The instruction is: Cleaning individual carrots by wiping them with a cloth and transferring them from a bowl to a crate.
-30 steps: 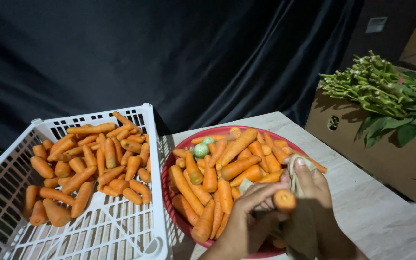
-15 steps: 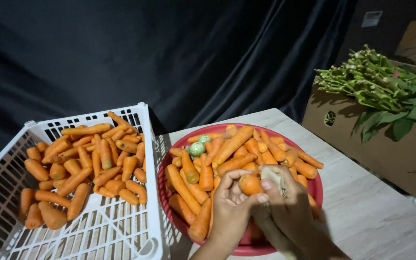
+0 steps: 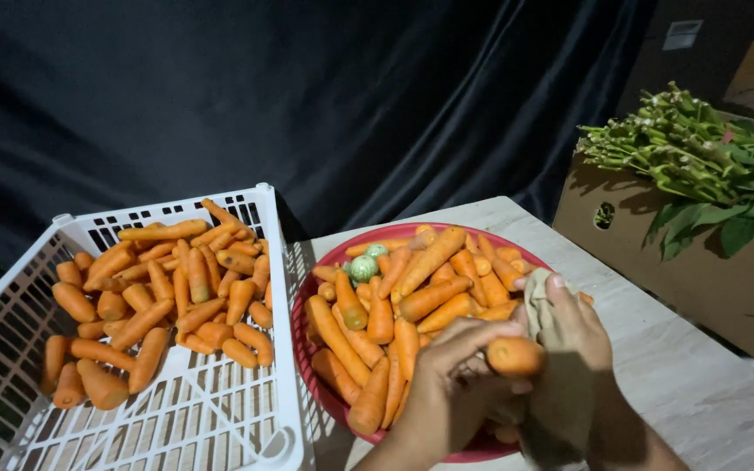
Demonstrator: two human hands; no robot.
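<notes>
Over the red basin [image 3: 325, 397], both hands meet on one carrot [image 3: 514, 355]: the left hand [image 3: 451, 388] pinches it from below, the right hand [image 3: 573, 336] presses a drab cloth [image 3: 541, 307] against it. Left of them sits a white crate [image 3: 176, 419] of carrots.

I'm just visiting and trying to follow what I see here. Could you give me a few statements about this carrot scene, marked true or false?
1. The right hand holds a beige cloth against an orange carrot. True.
2. The round red plastic basket holds only carrots. False: a small green round vegetable lies among them.
3. The white slatted plastic crate has carrots in it. True.
4. The leafy green stalks lie in the white crate. False: they rest on a brown cardboard box to the right.
5. The left hand rests on the crate. False: it is at the carrot.
</notes>
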